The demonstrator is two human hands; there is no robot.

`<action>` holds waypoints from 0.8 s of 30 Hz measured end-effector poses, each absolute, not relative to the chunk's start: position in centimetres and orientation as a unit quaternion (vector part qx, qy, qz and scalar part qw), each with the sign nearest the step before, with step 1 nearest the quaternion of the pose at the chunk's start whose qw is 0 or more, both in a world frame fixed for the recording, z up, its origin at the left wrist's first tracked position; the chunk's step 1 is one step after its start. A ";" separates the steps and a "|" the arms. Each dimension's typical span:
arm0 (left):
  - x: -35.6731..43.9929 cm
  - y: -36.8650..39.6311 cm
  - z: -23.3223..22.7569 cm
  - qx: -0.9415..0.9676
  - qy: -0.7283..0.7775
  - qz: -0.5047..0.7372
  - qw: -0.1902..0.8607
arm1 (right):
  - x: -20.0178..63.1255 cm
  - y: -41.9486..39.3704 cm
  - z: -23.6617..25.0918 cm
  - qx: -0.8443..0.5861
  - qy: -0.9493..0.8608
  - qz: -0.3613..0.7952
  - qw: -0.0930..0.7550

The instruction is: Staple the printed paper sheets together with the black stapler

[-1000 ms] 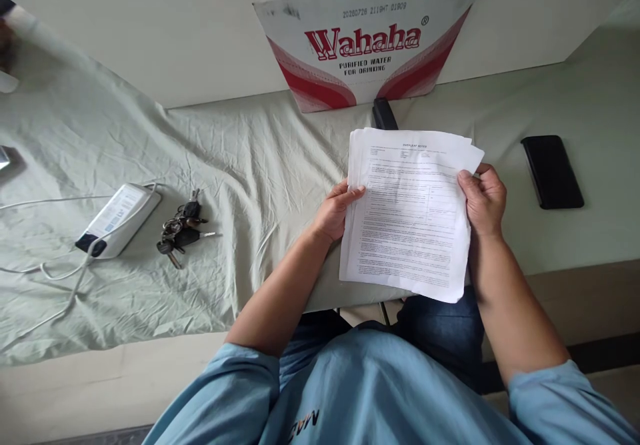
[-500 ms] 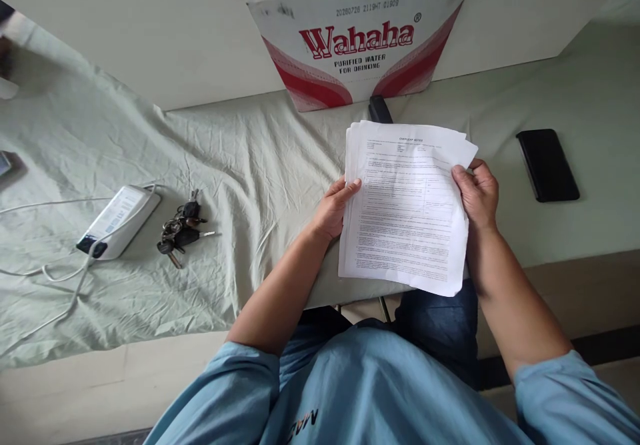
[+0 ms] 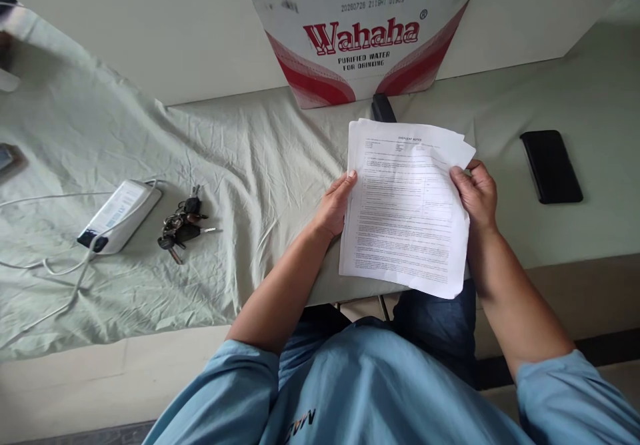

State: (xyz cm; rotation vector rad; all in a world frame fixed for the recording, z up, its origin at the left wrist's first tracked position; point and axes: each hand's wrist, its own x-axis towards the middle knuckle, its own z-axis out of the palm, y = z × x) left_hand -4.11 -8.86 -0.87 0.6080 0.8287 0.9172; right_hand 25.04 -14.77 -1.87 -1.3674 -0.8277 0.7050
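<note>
Between my hands is a small stack of printed paper sheets (image 3: 407,211), headed "Overleaf Notes", held over the table's front edge and my lap. My left hand (image 3: 336,206) pinches the left edge, thumb on top and fingers hidden behind. At the upper right edge, my right hand (image 3: 477,193) grips the sheets with its thumb in front and fingers curled behind. The sheets are slightly fanned at the top right corner and a little creased. Just beyond their top edge lies a dark object (image 3: 383,109), partly covered by the paper.
A Wahaha water carton (image 3: 367,51) stands at the back against a white panel (image 3: 200,31). A black phone-like object (image 3: 551,166) lies right. Left are a bunch of keys (image 3: 185,221) and a white box-shaped device (image 3: 120,217) with cables, on a wrinkled green cloth (image 3: 265,165).
My left thumb has slid slightly left, to the edge of the sheets, and the left edges look more even. My right hand keeps its grip. The view has shifted slightly.
</note>
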 end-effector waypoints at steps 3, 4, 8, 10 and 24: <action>-4.1 -8.9 -0.9 0.275 0.383 0.425 0.773 | 25.0 -14.7 -1.8 -0.597 -0.361 0.319 0.641; -4.0 -8.9 -0.9 0.276 0.381 0.427 0.772 | 24.9 -14.7 -1.8 -0.598 -0.362 0.319 0.640; -3.9 -8.9 -1.1 0.278 0.387 0.441 0.760 | 24.7 -14.7 -2.0 -0.611 -0.365 0.312 0.630; -4.0 -8.8 -1.3 0.277 0.388 0.443 0.759 | 24.6 -14.6 -2.1 -0.614 -0.369 0.285 0.637; -4.4 -8.6 -0.8 0.295 0.350 0.408 0.790 | 25.2 -14.2 -2.5 -0.627 -0.360 0.155 0.673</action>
